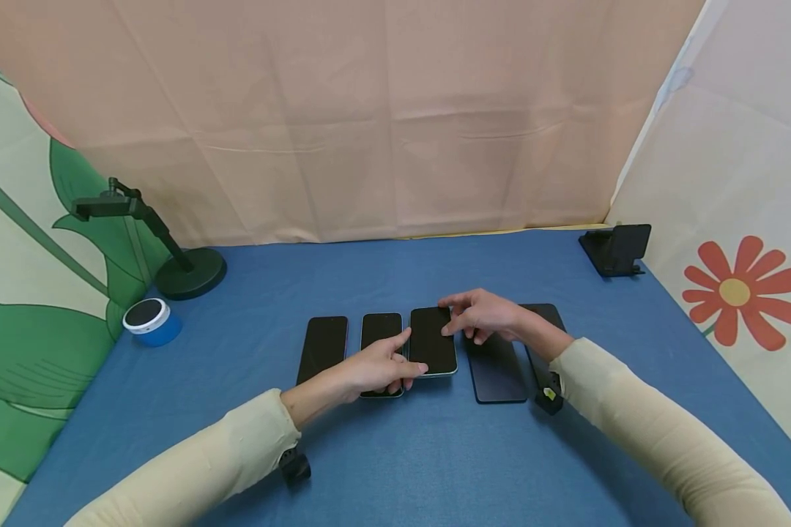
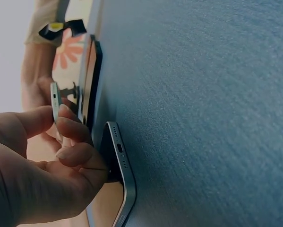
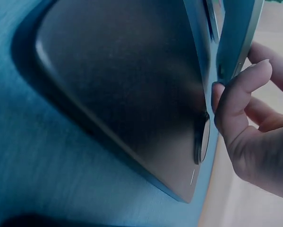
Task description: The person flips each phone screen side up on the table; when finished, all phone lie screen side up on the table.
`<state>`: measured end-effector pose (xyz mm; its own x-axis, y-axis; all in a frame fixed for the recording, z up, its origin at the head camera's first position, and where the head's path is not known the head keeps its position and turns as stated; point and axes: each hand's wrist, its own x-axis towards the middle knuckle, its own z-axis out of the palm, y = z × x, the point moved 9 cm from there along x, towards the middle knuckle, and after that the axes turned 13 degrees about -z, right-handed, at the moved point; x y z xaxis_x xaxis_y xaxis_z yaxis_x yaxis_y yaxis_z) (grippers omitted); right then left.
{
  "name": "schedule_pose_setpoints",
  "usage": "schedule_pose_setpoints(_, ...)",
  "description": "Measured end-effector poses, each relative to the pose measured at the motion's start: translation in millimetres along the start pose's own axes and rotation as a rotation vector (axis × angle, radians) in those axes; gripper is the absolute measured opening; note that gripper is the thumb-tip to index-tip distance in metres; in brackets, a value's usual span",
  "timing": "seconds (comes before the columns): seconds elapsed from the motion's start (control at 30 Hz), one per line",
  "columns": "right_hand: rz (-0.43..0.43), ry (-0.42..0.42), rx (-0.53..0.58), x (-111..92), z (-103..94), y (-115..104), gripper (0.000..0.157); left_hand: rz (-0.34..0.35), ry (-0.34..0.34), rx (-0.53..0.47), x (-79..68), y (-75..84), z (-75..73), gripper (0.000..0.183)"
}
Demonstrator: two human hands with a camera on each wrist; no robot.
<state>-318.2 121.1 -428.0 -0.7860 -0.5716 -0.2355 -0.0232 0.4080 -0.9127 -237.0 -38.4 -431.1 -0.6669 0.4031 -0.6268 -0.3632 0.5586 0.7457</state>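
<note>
A smartphone (image 1: 433, 338) with a dark screen facing up and a pale green edge is raised off the table between both hands. My left hand (image 1: 377, 364) pinches its lower left corner between thumb and fingers. At its upper right side, my right hand (image 1: 488, 315) grips the edge. The left wrist view shows the phone's thin end (image 2: 55, 97) apart from the cloth. Below my left hand lies a second phone (image 1: 381, 328), partly covered. A dark phone (image 1: 497, 373) lies under my right hand; a camera bump (image 3: 203, 139) shows on its upward side.
Another phone (image 1: 323, 342) lies at the left of the row. One more (image 1: 546, 315) is partly hidden by my right wrist. A black stand (image 1: 191, 274) and a blue-and-white round device (image 1: 153, 322) are at the left; a small black holder (image 1: 619, 250) stands back right on the blue cloth (image 1: 409, 468).
</note>
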Motion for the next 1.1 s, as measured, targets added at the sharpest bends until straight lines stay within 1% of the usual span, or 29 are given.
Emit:
schedule_pose_setpoints(0.1,0.023,-0.005,-0.008,0.6,2.1,1.6,0.069,-0.005,-0.013,0.012,0.9,-0.4,1.4,0.091)
schedule_pose_setpoints(0.23,0.033,-0.010,-0.027,1.4,3.2,3.4,0.069,0.001,-0.015,0.031,1.7,0.7,2.1,0.092)
schedule_pose_setpoints(0.53,0.017,-0.023,-0.076,1.7,5.3,1.6,0.070,0.017,-0.003,0.060,0.9,1.1,4.1,0.092)
schedule_pose_setpoints(0.67,0.001,-0.032,-0.107,2.8,6.2,0.5,0.070,0.022,0.015,0.082,0.6,1.0,5.1,0.091)
schedule_pose_setpoints(0.8,-0.011,-0.042,-0.154,3.7,7.2,-0.9,0.068,0.017,0.025,0.110,1.6,1.0,5.9,0.092)
schedule_pose_setpoints(0.9,-0.012,-0.045,-0.179,3.6,7.6,-2.3,0.067,0.009,0.013,0.134,2.5,1.0,7.1,0.093)
schedule_pose_setpoints(1.1,-0.019,-0.040,-0.233,3.2,7.2,-5.9,0.064,-0.029,0.010,0.198,4.3,-0.1,6.4,0.092)
